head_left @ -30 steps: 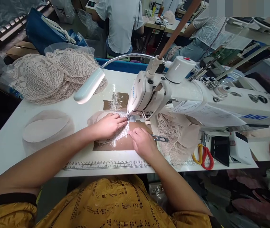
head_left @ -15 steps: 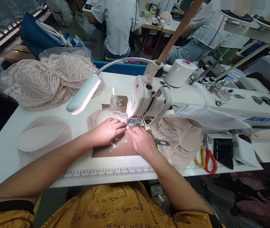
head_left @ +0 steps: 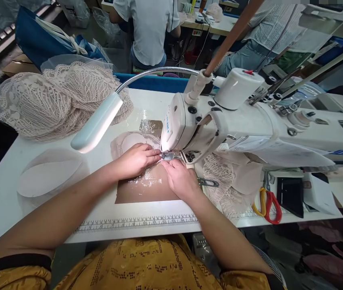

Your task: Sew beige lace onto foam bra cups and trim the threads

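Note:
A beige lace bra cup piece (head_left: 133,141) lies on the sewing machine bed, its edge under the presser foot area. My left hand (head_left: 135,161) bears down on this piece just left of the needle, fingers close together and bent over the fabric. On the near right side of the needle, my right hand (head_left: 181,179) pinches the fabric edge between thumb and forefinger. Both sets of fingertips almost meet beside the presser foot (head_left: 168,156) of the white sewing machine (head_left: 180,121). The fingers cover most of the fabric edge.
Lace cups (head_left: 50,100) are heaped at the back left, and a sheer oval cup (head_left: 49,175) lies nearer. A lamp (head_left: 97,123) hangs over the table. More lace (head_left: 220,177) and scissors (head_left: 269,203) sit right. A ruler strip (head_left: 135,223) runs along the front edge.
My left hand has slid slightly forward, away from me, and the lace piece has shifted with it. My right hand stays nearly in place. The whole view has shifted a little.

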`<state>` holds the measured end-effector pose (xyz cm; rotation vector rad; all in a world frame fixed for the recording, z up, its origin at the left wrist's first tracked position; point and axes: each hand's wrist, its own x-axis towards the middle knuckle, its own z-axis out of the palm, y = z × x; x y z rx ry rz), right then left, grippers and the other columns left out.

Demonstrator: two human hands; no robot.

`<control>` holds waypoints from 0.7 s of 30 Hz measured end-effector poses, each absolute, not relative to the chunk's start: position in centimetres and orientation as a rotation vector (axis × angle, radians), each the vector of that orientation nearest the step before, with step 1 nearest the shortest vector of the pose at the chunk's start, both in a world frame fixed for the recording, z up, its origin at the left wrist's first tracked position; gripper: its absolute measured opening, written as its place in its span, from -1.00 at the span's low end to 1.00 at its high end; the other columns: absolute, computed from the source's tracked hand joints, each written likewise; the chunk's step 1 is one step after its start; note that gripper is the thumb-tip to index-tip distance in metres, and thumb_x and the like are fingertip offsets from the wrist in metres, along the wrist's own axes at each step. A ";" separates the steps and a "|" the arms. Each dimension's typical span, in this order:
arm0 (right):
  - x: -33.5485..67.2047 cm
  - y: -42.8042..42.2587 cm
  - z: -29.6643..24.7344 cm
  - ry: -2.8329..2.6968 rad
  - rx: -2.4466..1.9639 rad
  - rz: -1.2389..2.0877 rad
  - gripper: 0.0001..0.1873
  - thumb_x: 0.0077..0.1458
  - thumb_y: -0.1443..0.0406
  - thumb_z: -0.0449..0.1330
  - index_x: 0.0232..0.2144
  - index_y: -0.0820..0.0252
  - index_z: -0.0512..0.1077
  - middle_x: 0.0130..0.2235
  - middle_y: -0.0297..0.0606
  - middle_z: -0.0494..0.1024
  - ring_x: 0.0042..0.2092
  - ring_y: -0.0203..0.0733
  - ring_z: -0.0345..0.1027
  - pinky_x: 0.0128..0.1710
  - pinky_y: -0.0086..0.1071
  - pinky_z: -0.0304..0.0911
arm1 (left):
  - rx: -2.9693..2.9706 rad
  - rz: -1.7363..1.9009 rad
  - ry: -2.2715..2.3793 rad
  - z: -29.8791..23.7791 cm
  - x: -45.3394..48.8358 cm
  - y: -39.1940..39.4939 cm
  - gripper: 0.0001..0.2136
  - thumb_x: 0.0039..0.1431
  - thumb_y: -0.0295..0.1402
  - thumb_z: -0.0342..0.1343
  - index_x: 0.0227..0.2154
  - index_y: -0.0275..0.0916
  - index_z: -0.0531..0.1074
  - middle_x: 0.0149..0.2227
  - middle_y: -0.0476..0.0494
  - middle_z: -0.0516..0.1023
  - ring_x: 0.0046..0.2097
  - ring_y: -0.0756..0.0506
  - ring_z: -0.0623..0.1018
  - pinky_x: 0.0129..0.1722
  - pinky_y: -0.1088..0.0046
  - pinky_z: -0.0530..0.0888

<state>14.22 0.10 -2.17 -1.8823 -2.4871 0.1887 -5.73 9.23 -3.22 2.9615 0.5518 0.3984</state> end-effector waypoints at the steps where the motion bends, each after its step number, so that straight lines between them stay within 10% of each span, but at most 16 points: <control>1: 14.3 0.1 -2.3 -2.474 -1.883 0.192 -0.50 0.23 0.38 -0.03 0.19 0.06 0.34 -0.18 -0.18 0.53 -0.15 -0.09 0.35 -0.36 -0.30 0.11 | 2.971 0.396 0.562 -3.3 -5.7 9.4 -0.65 0.27 -0.50 -0.05 0.07 -0.30 0.43 0.07 -0.24 0.52 -0.09 -0.22 0.44 -0.10 0.20 0.40; 21: 15.1 -0.1 -2.9 -2.264 -1.710 0.292 -0.57 0.21 0.41 -0.01 0.05 0.13 0.48 -0.10 -0.22 0.56 -0.16 -0.14 0.40 -0.20 -0.35 0.23 | 2.980 0.203 0.891 -1.2 -6.2 7.8 -0.69 0.29 -0.37 -0.06 0.00 -0.33 0.44 0.05 -0.33 0.47 -0.04 -0.28 0.45 -0.19 0.22 0.39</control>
